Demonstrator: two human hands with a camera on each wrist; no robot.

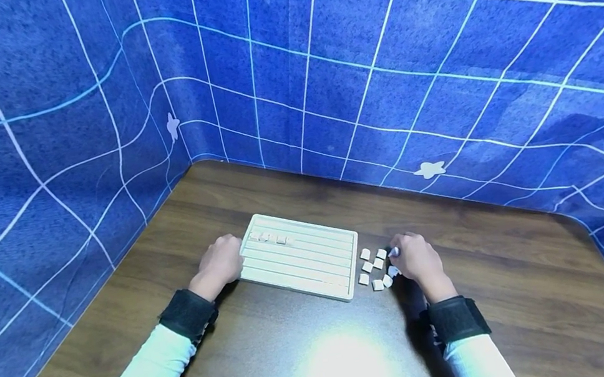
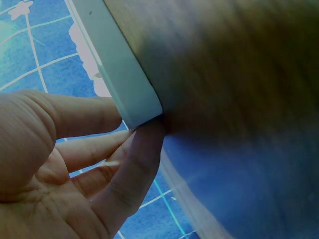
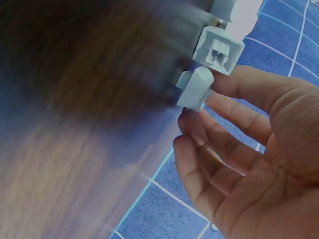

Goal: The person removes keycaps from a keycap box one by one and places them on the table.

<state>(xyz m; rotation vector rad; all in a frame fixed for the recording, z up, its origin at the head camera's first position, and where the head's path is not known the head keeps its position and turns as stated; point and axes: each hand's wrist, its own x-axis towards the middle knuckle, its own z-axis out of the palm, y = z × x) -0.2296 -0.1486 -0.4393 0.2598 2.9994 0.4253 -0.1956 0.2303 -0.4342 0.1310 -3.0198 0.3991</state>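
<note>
A pale ridged board (image 1: 300, 263) lies on the table, with several small white keycaps (image 1: 281, 240) in a row near its upper left. At the board's left end is my left hand (image 1: 222, 261). In the left wrist view its thumb (image 2: 92, 117) lies against one face of the board's corner (image 2: 132, 94), and a finger bends against the other side. My right hand (image 1: 416, 256) is among loose keycaps right of the board. It pinches a white keycap (image 3: 197, 88) at its fingertips; another keycap (image 3: 218, 50) beside it shows its hollow underside and stem.
Several loose keycaps (image 1: 367, 266) lie between the board's right edge and my right hand. The brown wooden table (image 1: 516, 275) has rounded corners. Blue patterned cloth (image 1: 288, 77) walls its back and sides. A bright glare falls on the table's front.
</note>
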